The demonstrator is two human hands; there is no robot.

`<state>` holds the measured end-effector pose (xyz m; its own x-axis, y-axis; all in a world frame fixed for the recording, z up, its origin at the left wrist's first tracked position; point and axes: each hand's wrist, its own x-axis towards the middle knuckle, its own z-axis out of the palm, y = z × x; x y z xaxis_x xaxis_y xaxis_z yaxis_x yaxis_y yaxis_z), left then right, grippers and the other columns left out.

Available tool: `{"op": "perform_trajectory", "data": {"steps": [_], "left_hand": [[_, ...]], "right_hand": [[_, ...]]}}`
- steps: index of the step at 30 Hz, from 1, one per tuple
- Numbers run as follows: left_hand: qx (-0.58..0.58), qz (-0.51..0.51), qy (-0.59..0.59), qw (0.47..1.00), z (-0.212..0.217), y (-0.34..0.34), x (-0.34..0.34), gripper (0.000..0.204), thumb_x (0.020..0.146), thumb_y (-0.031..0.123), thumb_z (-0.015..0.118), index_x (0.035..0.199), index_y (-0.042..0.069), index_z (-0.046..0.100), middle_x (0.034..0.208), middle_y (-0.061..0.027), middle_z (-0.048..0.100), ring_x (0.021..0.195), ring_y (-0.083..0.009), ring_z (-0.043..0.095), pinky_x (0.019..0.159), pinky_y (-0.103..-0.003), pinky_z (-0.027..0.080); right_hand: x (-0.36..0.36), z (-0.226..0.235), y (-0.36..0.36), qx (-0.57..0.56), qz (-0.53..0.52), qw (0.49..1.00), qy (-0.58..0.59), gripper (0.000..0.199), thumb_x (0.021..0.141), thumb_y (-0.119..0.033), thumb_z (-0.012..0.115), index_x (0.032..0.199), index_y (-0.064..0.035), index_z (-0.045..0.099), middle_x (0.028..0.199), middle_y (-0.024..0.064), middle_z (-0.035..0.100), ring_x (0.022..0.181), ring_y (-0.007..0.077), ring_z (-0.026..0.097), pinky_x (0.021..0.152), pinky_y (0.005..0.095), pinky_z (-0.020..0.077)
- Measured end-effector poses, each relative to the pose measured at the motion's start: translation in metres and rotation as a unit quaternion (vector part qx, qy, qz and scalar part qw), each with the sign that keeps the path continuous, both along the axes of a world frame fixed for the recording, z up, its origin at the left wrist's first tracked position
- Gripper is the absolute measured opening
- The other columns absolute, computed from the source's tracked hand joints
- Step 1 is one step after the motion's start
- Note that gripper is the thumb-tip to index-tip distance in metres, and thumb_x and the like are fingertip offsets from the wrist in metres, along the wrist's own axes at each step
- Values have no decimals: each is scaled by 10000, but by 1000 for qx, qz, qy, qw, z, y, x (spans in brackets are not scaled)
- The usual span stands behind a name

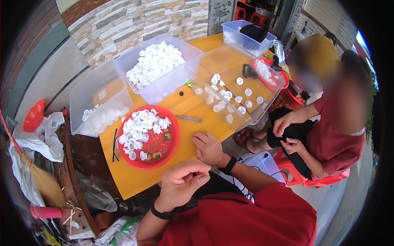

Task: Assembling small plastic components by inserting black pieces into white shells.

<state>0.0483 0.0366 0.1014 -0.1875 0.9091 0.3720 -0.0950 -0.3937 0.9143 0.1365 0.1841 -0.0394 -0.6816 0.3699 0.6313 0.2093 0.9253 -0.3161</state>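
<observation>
My left hand [183, 180] is raised in front of my body, near the table's front edge, its fingers curled in toward the thumb. Whatever those fingers may hold is hidden. Lying on the wooden table [193, 160], my right hand [210, 148] has its fingers stretched out, with nothing seen in it. Left of it is a round red tray [174, 141] with a heap of small white plastic caps [139, 127] toward its far left side. A slim pen-like tool [189, 118] lies beyond the right hand, beside the tray's rim.
Clear plastic bins [123, 61] with white pieces stand at the back left. An open clear bin [269, 104] with scattered caps is at right. A co-worker [336, 135] sits beyond it, hands together. A broom [43, 180] and bags are at far left.
</observation>
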Motion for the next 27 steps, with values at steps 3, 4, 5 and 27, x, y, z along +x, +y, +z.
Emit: {"op": "perform_trajectory", "data": {"steps": [3,4,5,27], "left_hand": [[-90,76,-17,993,-12,9,-2,103,797,-2,622,896,-28,611,711,-47,582,689,-99,549,613,-207,430],[-90,77,-16,993,-13,10,-3,103,797,-2,622,896,-28,611,711,-47,582,689,-99,549,613,-207,430],[-100,73,17,992,-14,11,-4,104,819,12,602,915,-28,603,726,-47,578,694,-83,546,612,-195,429],[226,-315,169,906,86,-40,28,384,834,319,564,1038,-6,587,999,-126,575,883,-245,568,1029,-568,134]], "right_hand": [[0,-1,1,5,7,1000,-1,360,593,-73,587,948,-15,572,992,113,542,879,284,515,780,365,440],[0,-1,2,11,13,1000,0,385,584,-95,602,959,-12,575,996,118,549,875,289,520,776,366,442],[0,-1,3,12,13,1000,1,385,584,-95,602,959,-12,575,996,118,549,875,289,520,776,366,442],[-132,53,134,9,-77,963,-259,148,726,-45,508,840,0,590,827,196,610,848,332,573,743,398,472]]}}
